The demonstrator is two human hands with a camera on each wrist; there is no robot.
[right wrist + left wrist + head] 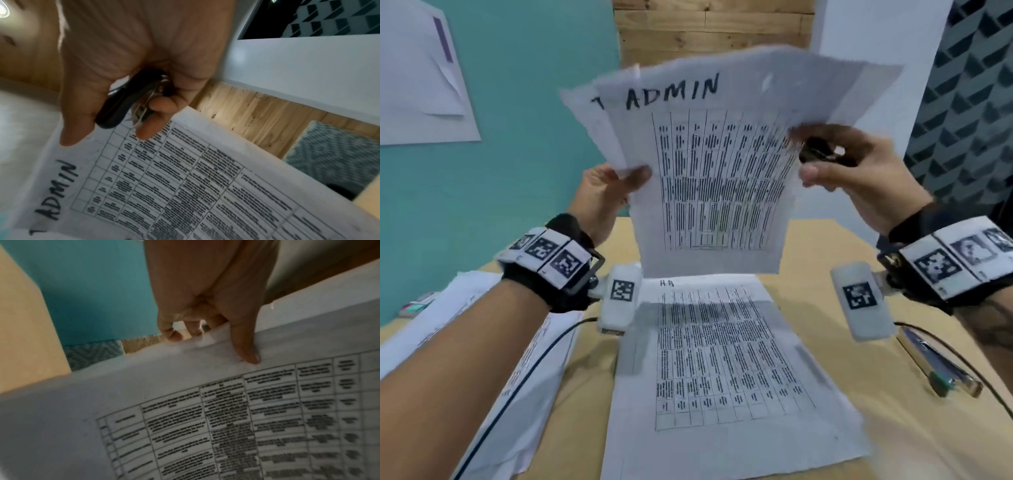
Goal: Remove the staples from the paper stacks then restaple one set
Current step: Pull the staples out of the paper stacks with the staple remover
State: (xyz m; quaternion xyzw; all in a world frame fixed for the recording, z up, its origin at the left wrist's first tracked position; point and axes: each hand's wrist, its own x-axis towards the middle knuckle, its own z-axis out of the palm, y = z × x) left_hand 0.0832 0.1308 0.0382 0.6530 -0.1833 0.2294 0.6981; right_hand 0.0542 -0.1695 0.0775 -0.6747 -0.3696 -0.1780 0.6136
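Observation:
A paper stack marked ADMIN (709, 178) is held upright in the air above the table. My left hand (616, 185) pinches its left edge, thumb on the front sheet (246, 352) and fingers behind. My right hand (835, 161) holds a black staple remover (822, 152) in curled fingers (156, 120) and also touches the stack's right edge (185, 146). The sheets fan apart at the top. A second stack marked HR (722, 359) lies flat on the table below. A stapler (941, 363) lies at the right.
More loose sheets (493, 359) lie at the table's left, with a small flat item (416, 305) beyond them. Cables run from both wrist cameras across the tan table (893, 428). A teal wall (524, 137) and wooden panel (709, 27) stand behind.

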